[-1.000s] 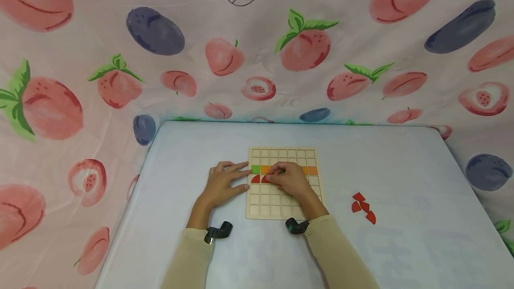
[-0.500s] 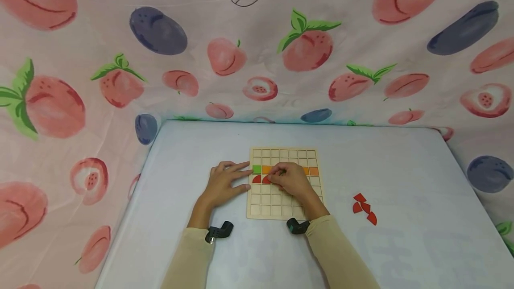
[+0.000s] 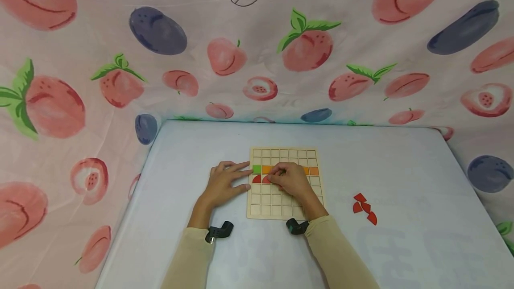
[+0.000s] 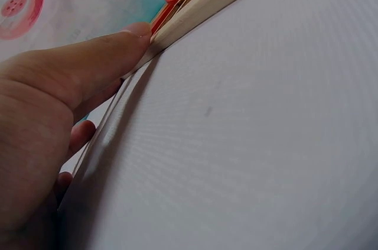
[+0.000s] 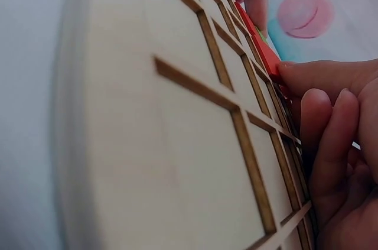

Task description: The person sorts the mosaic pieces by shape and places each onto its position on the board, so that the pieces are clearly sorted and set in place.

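Note:
A pale wooden grid board (image 3: 277,212) lies on the table. Along one row are a green square tile (image 3: 256,169) and orange tiles (image 3: 266,170), partly covered by my right hand (image 3: 292,180). Just below, a red quarter-circle tile (image 3: 256,179) sits in the leftmost cell. My right hand pinches a second red quarter-circle tile (image 3: 266,179) at the neighbouring cell; in the right wrist view the thumb meets this red tile (image 5: 269,61). With fingers spread, my left hand (image 3: 221,184) touches the board's left edge. Its thumb (image 4: 133,34) reaches the rim in the left wrist view.
Several loose red tiles (image 3: 366,207) lie in a small cluster right of the board. The white table (image 3: 192,142) is backed by a cloth (image 3: 281,106) printed with fruit. A black wrist camera (image 3: 218,232) is strapped to each wrist.
Both hands keep almost the same place on the board. The red tile under the right fingertips shows slightly lighter now, as if tilted; the head view has shifted a little.

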Demonstrator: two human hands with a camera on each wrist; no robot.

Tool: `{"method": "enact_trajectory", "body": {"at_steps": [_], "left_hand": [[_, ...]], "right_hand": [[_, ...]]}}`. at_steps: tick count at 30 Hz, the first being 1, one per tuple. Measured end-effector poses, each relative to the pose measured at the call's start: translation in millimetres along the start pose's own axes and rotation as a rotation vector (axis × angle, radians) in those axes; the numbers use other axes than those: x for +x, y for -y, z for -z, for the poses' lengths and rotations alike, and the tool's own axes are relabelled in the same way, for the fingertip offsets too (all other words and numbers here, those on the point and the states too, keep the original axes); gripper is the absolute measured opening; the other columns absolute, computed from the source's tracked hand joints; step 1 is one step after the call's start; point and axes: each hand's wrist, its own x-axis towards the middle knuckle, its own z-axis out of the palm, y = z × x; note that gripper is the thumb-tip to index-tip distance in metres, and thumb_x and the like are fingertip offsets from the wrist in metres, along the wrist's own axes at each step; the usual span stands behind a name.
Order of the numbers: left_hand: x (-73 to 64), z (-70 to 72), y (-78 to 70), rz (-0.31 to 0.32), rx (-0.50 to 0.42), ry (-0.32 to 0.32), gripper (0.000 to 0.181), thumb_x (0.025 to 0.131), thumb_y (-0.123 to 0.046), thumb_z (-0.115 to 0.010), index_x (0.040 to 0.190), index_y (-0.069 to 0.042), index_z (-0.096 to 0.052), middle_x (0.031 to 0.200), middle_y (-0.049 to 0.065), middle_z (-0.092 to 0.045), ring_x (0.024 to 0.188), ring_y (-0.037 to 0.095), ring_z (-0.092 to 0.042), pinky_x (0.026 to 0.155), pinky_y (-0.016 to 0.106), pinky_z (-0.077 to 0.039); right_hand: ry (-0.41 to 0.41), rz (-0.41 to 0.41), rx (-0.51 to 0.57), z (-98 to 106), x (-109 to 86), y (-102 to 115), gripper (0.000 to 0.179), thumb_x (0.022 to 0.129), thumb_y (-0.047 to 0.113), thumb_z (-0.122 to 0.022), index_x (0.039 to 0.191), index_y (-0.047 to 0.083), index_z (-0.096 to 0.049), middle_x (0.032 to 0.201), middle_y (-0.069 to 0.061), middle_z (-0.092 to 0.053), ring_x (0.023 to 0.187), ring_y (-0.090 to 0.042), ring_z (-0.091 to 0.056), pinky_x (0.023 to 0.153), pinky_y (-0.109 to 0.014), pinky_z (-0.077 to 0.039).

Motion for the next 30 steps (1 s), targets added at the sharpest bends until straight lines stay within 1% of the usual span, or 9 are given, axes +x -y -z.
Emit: {"method": "enact_trajectory", "body": {"at_steps": [10, 16, 23, 27, 30], "left_hand": [[-0.3, 0.3, 0.3, -0.004, -0.003, -0.001, 0.05, 0.094, -0.055, -0.066, 0.14, -0.037, -0.063, 0.157, -0.016, -0.048, 0.137, 0.024, -0.04, 0.105, 0.05, -0.031], [0.4, -0.8, 1.4, -0.003, 0.006, 0.0, 0.05, 0.094, -0.055, -0.066, 0.14, -0.038, -0.062, 0.157, -0.017, -0.047, 0.137, 0.023, -0.04, 0.105, 0.049, -0.031], [0.4, -0.3, 1.6, 0.004, 0.004, 0.011, 0.05, 0.094, -0.055, -0.066, 0.141, -0.038, -0.062, 0.157, -0.017, -0.047, 0.137, 0.023, -0.04, 0.106, 0.05, -0.03], [0.0, 0.2, 1.5, 0.003, -0.003, 0.009, 0.05, 0.094, -0.055, -0.066, 0.14, -0.038, -0.062, 0.157, -0.017, -0.047, 0.137, 0.023, -0.04, 0.106, 0.05, -0.03], [0.3, 0.0, 1.3, 0.0, -0.003, 0.006, 0.049, 0.094, -0.055, -0.066, 0.14, -0.038, -0.062, 0.157, -0.016, -0.048, 0.137, 0.023, -0.04, 0.106, 0.049, -0.03]], "right_hand": [[-0.016, 0.001, -0.001, -1.0, -0.6, 0.8, 0.009, 0.084, 0.021, -0.084, 0.084, 0.016, -0.077, 0.069, 0.002, -0.065, 0.047, -0.012, -0.056, 0.047, -0.026, -0.046], [-0.024, 0.011, -0.024, -1.1, -1.4, 1.5, 0.008, 0.084, 0.02, -0.084, 0.084, 0.017, -0.076, 0.068, 0.003, -0.065, 0.047, -0.012, -0.057, 0.047, -0.026, -0.046], [-0.011, -0.032, -0.012, -1.9, -0.2, -0.3, 0.007, 0.084, 0.019, -0.083, 0.085, 0.018, -0.076, 0.069, 0.002, -0.065, 0.049, -0.013, -0.058, 0.049, -0.026, -0.048], [-0.007, -0.038, -0.008, -1.8, -0.3, -1.6, 0.007, 0.085, 0.018, -0.083, 0.086, 0.017, -0.076, 0.07, 0.002, -0.065, 0.051, -0.013, -0.059, 0.051, -0.027, -0.049], [0.006, -0.031, 0.015, 0.8, -2.3, -1.5, 0.007, 0.084, 0.016, -0.082, 0.088, 0.015, -0.076, 0.073, 0.0, -0.066, 0.053, -0.013, -0.061, 0.054, -0.027, -0.051]]}}
